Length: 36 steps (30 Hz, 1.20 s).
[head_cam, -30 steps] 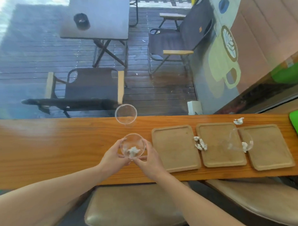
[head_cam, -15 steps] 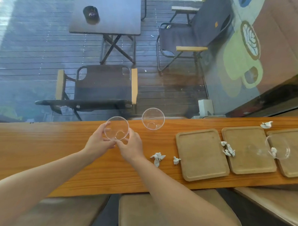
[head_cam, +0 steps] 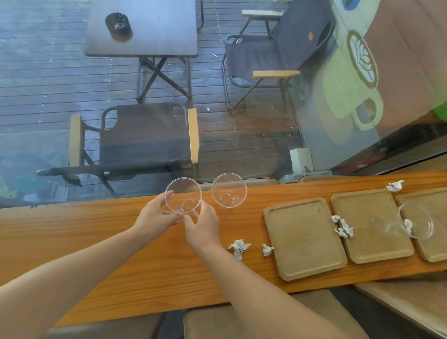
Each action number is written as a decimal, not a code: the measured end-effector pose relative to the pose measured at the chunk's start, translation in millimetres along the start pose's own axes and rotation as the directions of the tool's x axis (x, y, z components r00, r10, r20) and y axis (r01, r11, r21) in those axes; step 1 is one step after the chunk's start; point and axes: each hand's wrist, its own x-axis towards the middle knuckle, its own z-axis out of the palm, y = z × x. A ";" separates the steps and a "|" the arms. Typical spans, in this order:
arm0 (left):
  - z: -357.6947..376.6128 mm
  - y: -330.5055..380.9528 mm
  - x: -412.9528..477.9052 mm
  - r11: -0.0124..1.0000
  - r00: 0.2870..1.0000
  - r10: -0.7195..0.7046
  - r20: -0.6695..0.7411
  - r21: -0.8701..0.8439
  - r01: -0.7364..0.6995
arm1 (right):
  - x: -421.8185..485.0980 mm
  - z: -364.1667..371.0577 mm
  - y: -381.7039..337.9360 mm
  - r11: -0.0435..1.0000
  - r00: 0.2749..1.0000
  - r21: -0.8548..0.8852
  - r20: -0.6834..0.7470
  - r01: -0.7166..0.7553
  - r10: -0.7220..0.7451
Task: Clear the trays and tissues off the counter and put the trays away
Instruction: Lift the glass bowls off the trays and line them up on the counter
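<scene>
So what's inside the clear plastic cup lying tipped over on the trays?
One crumpled white tissue sits near the mouth of the clear tipped cup. The rest looks empty, and the wooden trays show through.

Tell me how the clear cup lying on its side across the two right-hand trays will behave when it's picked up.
The tipped cup is thin, clear plastic, so probably very light and easily squeezed out of shape. It is round and on its side, so a nudge may roll it along the trays. The tissue at its mouth may drop out.
</scene>
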 end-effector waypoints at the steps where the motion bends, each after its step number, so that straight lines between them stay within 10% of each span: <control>1: 0.2 0.5 0.5 1.000 1.000 0.001 0.003 0.002 -0.001 | 0.2 -0.9 0.0 1.000 1.000 0.001 -0.004 0.000 0.000; 15: 7.6 0.8 -6.2 0.996 0.997 -0.053 -0.056 0.066 0.057 | -2.0 -17.7 8.1 0.995 0.996 -0.083 0.069 -0.053 0.059; 21: 34.5 0.0 -37.7 0.948 0.948 -0.308 -0.081 0.057 0.313 | -22.2 -58.4 26.4 0.945 0.986 -0.325 0.142 -0.042 0.093; 36: 319.4 158.9 -68.0 0.865 0.909 0.126 0.397 0.404 -0.296 | -71.8 -378.3 133.3 0.890 0.893 -0.217 -0.308 -0.402 0.328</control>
